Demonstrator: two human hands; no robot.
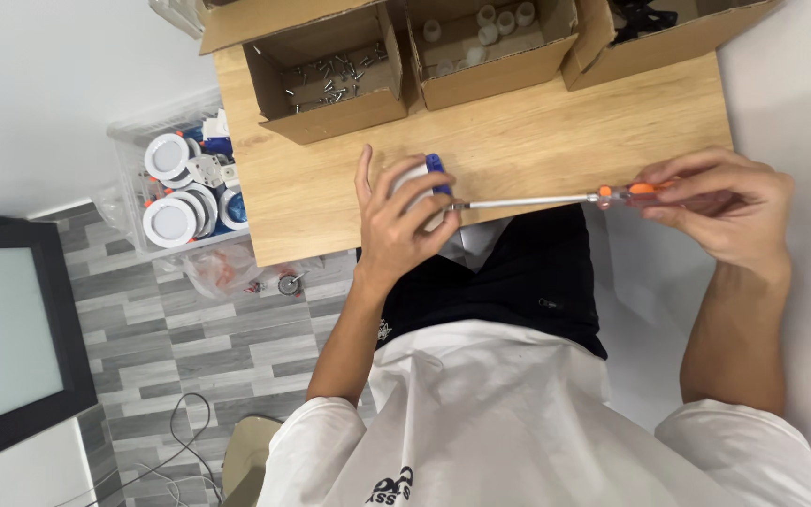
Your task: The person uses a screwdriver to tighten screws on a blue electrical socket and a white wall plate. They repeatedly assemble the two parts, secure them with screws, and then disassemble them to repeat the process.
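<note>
The left hand [401, 221] is clamping a small white-and-blue fitting [424, 183] at the near edge of the wooden counter [556, 127]. The right hand [720, 207] is gripping a screwdriver [556, 199], tip at the fitting. Cardboard boxes [330, 75] are lining the counter's far edge; grey plank floor [171, 329] beside it.

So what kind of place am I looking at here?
Probably a small assembly bench for light fittings. A cardboard box of screws sits on the wooden table, a clear bin holds round white lamps, and the right hand works a screwdriver.
</note>
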